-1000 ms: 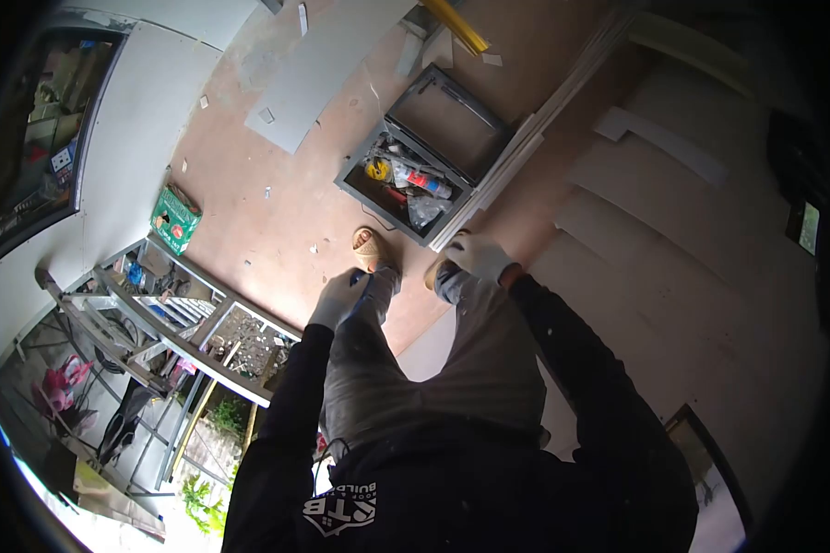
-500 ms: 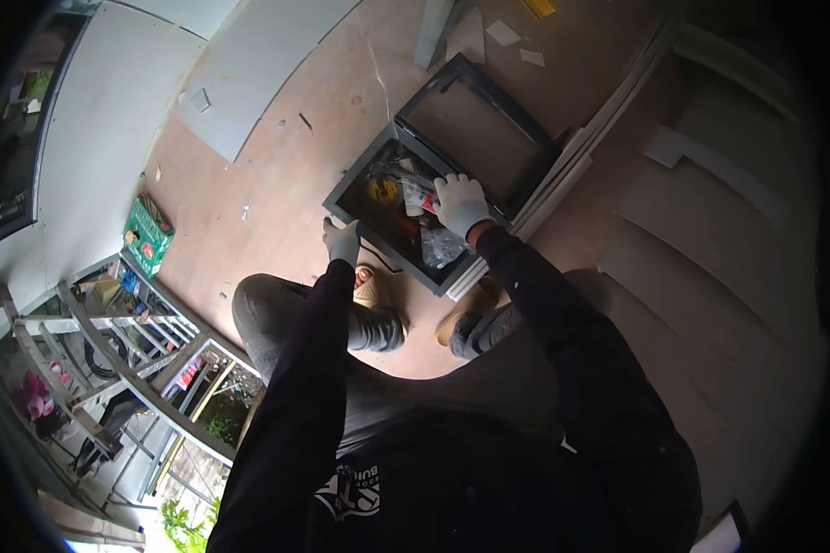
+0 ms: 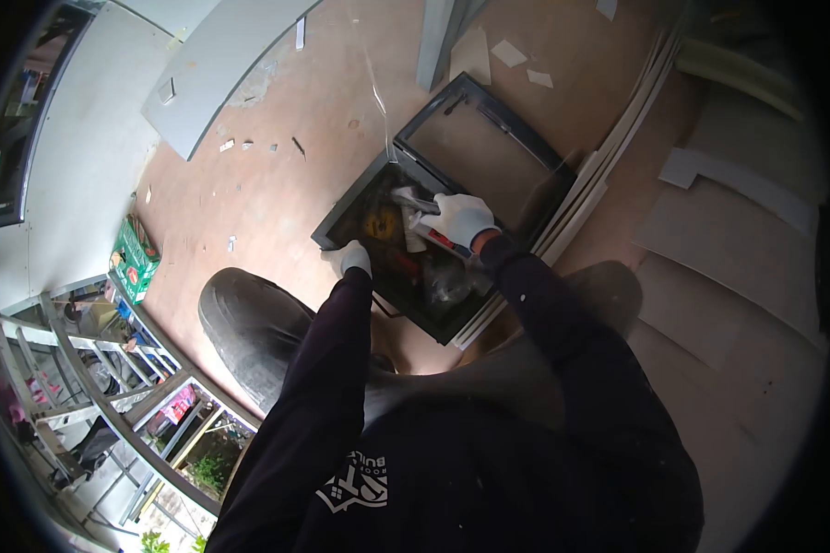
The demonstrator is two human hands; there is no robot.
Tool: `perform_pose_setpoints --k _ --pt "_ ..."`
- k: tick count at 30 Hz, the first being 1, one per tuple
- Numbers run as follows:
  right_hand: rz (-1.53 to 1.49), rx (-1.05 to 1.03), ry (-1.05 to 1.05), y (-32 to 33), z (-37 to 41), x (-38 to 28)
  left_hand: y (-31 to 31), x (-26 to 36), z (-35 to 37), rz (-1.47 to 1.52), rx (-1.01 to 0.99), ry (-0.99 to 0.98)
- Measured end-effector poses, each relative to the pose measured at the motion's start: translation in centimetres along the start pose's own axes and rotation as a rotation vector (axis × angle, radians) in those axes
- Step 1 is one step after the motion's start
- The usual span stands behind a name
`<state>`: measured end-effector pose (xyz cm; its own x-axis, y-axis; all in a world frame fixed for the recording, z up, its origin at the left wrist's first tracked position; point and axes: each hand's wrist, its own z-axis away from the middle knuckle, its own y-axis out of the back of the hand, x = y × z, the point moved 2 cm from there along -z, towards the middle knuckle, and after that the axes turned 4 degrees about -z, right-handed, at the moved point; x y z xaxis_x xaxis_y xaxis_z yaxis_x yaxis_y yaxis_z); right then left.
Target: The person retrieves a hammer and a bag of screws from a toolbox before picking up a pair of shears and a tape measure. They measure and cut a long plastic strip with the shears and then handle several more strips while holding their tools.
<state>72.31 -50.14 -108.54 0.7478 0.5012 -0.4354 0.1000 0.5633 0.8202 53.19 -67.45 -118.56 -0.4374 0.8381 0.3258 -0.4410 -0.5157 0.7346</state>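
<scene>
An open black toolbox (image 3: 355, 205) sits on the floor between my knees, its lid (image 3: 549, 147) swung back on the far side. My gloved left hand (image 3: 349, 258) is wrapped around the near-left rim of the box. Over the right part of the box, my gloved right hand (image 3: 461, 219) closes on one end of a grey hammer-like tool (image 3: 417, 200), which points left across the contents. Inside lie a yellow item (image 3: 380, 223), a white tube (image 3: 412, 230), a red-labelled item (image 3: 444, 241) partly under my right hand, and clear plastic packaging (image 3: 449, 284).
Long white boards (image 3: 586, 175) are stacked right beside the box, with larger grey sheets (image 3: 719, 244) farther right. Offcuts and debris dot the floor (image 3: 286, 198). To the left are a green carton (image 3: 136, 258) and a metal ladder (image 3: 129, 405).
My right hand has closed on the grey tool, which now shows above the contents. My left hand has shifted onto the rim. The view has moved slightly and my knees are spread wider.
</scene>
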Motion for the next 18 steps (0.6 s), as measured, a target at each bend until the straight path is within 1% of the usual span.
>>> perform_pose_setpoints --k 1,3,4,7,8,11,13,15,18 --pt "-0.01 -0.004 0.021 0.4 0.1 0.5 0.1 -0.3 -0.2 0.073 -0.01 -0.058" --pt "-0.037 0.014 0.074 1.9 1.0 1.5 -1.4 -2.7 -3.8 0.216 -0.032 -0.177" --pt "-0.051 0.023 0.099 2.7 1.3 1.9 -3.1 -4.1 -6.6 0.347 -0.081 -0.133" --pt "-0.06 0.009 0.12 5.2 1.2 2.9 -2.9 -4.1 -7.6 0.414 -0.17 -0.155" --pt "-0.051 0.041 0.143 6.2 1.3 3.4 -2.3 -3.6 -6.7 0.353 -0.113 -0.178" --pt "-0.016 0.01 0.118 11.1 1.0 4.6 -2.0 -3.2 -6.2 0.265 -0.049 -0.215" --pt "-0.008 0.114 0.156 13.5 0.7 7.0 -2.2 -3.3 -6.6 0.272 -0.044 -0.202" --pt "0.021 0.156 0.08 16.5 1.6 9.4 -1.8 -2.9 -6.0 0.307 -0.063 -0.199" --pt "-0.028 0.238 -0.067 18.5 4.4 14.6 -1.4 -2.0 -6.5 0.258 -0.072 -0.272"
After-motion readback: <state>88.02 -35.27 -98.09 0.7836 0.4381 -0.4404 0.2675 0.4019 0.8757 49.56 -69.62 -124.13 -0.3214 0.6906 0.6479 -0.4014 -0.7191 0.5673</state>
